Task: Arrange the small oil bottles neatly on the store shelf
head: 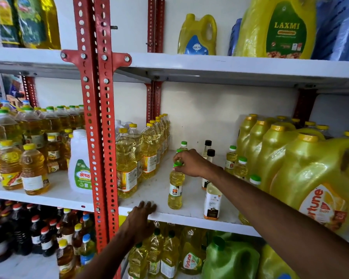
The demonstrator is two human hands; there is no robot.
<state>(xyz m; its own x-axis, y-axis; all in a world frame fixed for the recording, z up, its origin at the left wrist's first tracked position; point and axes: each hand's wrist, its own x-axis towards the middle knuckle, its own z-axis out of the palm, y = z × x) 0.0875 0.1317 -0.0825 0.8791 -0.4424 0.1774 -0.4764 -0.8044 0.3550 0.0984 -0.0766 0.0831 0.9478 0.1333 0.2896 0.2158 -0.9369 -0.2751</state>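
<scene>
A small oil bottle with a green cap (176, 188) stands upright on the middle shelf (159, 200). My right hand (191, 163) grips it by the cap from above. Two more small green-capped bottles (183, 146) stand in a row behind it, partly hidden by the hand. Other small green-capped bottles (231, 159) stand to the right, near my forearm. Small bottles with black caps (207, 146) and a white-labelled one (212, 200) stand between. My left hand (142, 219) rests flat on the shelf's front edge, holding nothing.
Tall yellow-capped oil bottles (127, 162) line the left of the bay, beside a red perforated upright (99, 137). Large yellow Fortune jugs (310, 178) crowd the right. Bare shelf lies between them around the small bottles. More bottles fill the shelves below and left.
</scene>
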